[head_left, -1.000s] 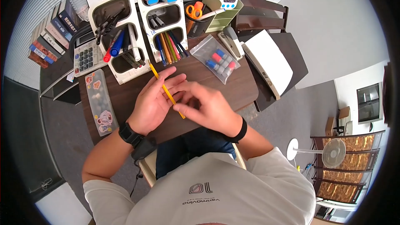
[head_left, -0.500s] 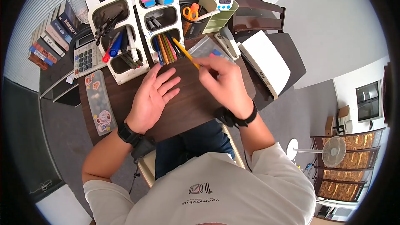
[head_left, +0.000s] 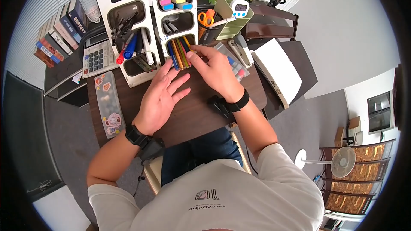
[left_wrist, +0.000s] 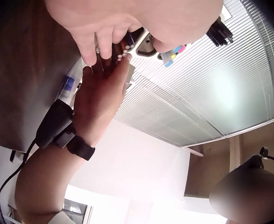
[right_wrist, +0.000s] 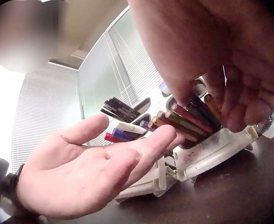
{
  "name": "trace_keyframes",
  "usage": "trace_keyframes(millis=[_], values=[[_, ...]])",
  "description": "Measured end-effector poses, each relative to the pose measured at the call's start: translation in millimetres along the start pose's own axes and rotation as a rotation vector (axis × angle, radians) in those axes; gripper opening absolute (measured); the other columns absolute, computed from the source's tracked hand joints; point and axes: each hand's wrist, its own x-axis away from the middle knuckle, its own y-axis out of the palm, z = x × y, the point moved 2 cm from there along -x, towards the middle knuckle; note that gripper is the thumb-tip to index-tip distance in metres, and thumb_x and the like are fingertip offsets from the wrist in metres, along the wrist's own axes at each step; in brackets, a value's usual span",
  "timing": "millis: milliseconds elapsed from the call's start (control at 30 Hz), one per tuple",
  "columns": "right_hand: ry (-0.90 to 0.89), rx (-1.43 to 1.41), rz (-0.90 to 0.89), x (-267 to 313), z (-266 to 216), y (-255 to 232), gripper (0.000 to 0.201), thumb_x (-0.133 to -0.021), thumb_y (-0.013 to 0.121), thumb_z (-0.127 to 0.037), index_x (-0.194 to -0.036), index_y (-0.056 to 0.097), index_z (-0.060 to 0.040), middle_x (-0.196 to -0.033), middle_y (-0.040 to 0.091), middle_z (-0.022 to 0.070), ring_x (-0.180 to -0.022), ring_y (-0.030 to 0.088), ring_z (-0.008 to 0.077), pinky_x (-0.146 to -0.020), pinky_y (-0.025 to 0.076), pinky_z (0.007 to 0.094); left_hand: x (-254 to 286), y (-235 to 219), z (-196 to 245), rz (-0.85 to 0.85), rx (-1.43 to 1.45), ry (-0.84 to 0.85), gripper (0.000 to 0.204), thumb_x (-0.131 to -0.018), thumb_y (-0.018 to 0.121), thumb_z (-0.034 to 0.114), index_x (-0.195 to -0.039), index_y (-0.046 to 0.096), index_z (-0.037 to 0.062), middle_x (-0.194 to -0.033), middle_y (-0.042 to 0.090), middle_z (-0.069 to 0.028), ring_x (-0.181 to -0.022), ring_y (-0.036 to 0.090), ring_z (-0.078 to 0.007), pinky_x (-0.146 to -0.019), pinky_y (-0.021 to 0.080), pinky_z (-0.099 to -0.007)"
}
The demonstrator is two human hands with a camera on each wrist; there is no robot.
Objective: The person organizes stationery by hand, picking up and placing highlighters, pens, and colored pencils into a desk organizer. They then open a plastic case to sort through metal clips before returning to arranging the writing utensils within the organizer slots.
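Observation:
In the head view my right hand is at the lowest compartment of the right white organizer, thumb and index finger pinching a yellow pencil. The pencil stands among several coloured pencils, its lower part hidden by the fingers. In the right wrist view the coloured pencils' ends show between both hands. My left hand is held palm up with spread fingers, just in front of the same compartment, holding nothing. Its fingertips come close to a blue pencil.
Left of it stands another white organizer with pens and markers, then a calculator and a stickered case. Rightward are a plastic bag, a stapler, a mesh cup with orange scissors and a white box.
My right hand has carried the yellow pencil away from the left hand, up and over to the coloured pencils, and lowered it into their compartment. The left hand stays open with its fingers spread.

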Motion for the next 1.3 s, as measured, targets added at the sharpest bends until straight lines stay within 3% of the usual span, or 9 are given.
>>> trace_keyframes(millis=[100, 167, 367, 800, 900, 967, 1100, 1200, 1300], values=[[0.09, -0.105, -0.028, 0.9, 10.7, 5.4, 0.045, -0.097, 0.07, -0.031, -0.122, 0.07, 0.0068, -0.091, 0.073, 0.0206, -0.08, 0.072, 0.0288, -0.074, 0.056, 0.0385, 1.6, 2.4, 0.1, 0.003, -0.002, -0.009, 0.066, -0.11, 0.041, 0.039, -0.166, 0.019, 0.0122, -0.165, 0.031, -0.0156, -0.149, 0.038, -0.0331, -0.117, 0.036, -0.0504], [0.186, -0.197, -0.146, -1.5, 16.1, 6.4, 0.05, -0.1, 0.07, -0.028, -0.136, 0.062, 0.006, -0.096, 0.073, 0.008, -0.081, 0.066, 0.011, -0.075, 0.055, 0.0274, 2.0, 2.9, -0.3, -0.003, -0.009, -0.01, 0.066, -0.11, 0.041, 0.04, -0.166, 0.02, 0.0116, -0.165, 0.032, -0.0156, -0.149, 0.039, -0.033, -0.117, 0.036, -0.0505], [0.303, -0.43, -0.191, 1.5, 6.1, 5.9, 0.05, -0.099, 0.071, -0.024, -0.138, 0.061, 0.0059, -0.092, 0.07, 0.0039, -0.077, 0.062, 0.0072, -0.071, 0.052, 0.0233, 2.6, 3.9, 0.2, 0.026, -0.013, 0.004, 0.065, -0.11, 0.04, 0.039, -0.165, 0.021, 0.0104, -0.164, 0.034, -0.0156, -0.148, 0.041, -0.0324, -0.116, 0.037, -0.0495], [0.1, -0.623, -0.088, 25.6, 6.2, 9.7, 0.049, -0.099, 0.073, -0.021, -0.136, 0.06, 0.0075, -0.094, 0.069, 0.0053, -0.083, 0.064, 0.0101, -0.074, 0.053, 0.0265, -0.7, 1.1, 1.6, -0.016, 0.169, -0.025, 0.063, -0.11, 0.041, 0.041, -0.164, 0.025, 0.0123, -0.162, 0.04, -0.0182, -0.146, 0.044, -0.0331, -0.116, 0.039, -0.0478], [0.054, -0.258, 0.006, 19.1, 0.8, -1.8, 0.042, -0.097, 0.074, -0.018, -0.132, 0.064, 0.0027, -0.097, 0.07, 0.0079, -0.084, 0.066, 0.0139, -0.074, 0.054, 0.0288, 0.4, 1.7, 3.2, -0.019, 0.172, -0.025, 0.061, -0.11, 0.04, 0.04, -0.163, 0.027, 0.0122, -0.162, 0.04, -0.0179, -0.145, 0.045, -0.0328, -0.116, 0.04, -0.0472], [-0.284, 0.058, 0.122, 7.8, -19.5, -12.9, 0.036, -0.093, 0.074, -0.016, -0.126, 0.067, -0.0024, -0.103, 0.07, 0.0105, -0.084, 0.07, 0.0228, -0.073, 0.056, 0.0336, 0.5, 1.4, 1.2, -0.007, 0.126, -0.044, 0.06, -0.11, 0.04, 0.041, -0.161, 0.03, 0.0111, -0.161, 0.041, -0.0196, -0.142, 0.049, -0.0324, -0.115, 0.041, -0.0472], [-0.547, 0.245, 0.131, -29.6, -49.0, -2.4, 0.033, -0.091, 0.072, -0.017, -0.123, 0.069, -0.0089, -0.106, 0.07, 0.0105, -0.085, 0.07, 0.0325, -0.07, 0.058, 0.0405, -0.5, -6.2, -6.1, 0.076, 0.09, -0.09, 0.062, -0.11, 0.041, 0.044, -0.161, 0.03, 0.0106, -0.155, 0.048, -0.0216, -0.134, 0.055, -0.0305, -0.113, 0.043, -0.0465], [-0.514, 0.441, 0.018, -46.5, -47.5, 10.3, 0.029, -0.091, 0.073, -0.02, -0.118, 0.07, -0.0112, -0.099, 0.068, 0.0081, -0.081, 0.071, 0.0315, -0.067, 0.058, 0.0413, -1.8, -19.1, -10.2, 0.122, 0.074, -0.137, 0.053, -0.109, 0.045, 0.041, -0.152, 0.042, 0.009, -0.135, 0.062, -0.0193, -0.119, 0.063, -0.0273, -0.107, 0.048, -0.0449], [-0.555, 0.477, 0.044, -51.1, -43.9, 14.5, 0.021, -0.09, 0.073, -0.02, -0.109, 0.072, -0.012, -0.094, 0.067, 0.0065, -0.079, 0.071, 0.0306, -0.066, 0.058, 0.0414, -1.3, -15.7, -8.2, 0.1, 0.02, -0.317, 0.022, -0.107, 0.052, 0.027, -0.115, 0.06, 0.0086, -0.102, 0.069, -0.009, -0.094, 0.068, -0.0216, -0.091, 0.056, -0.0399]])
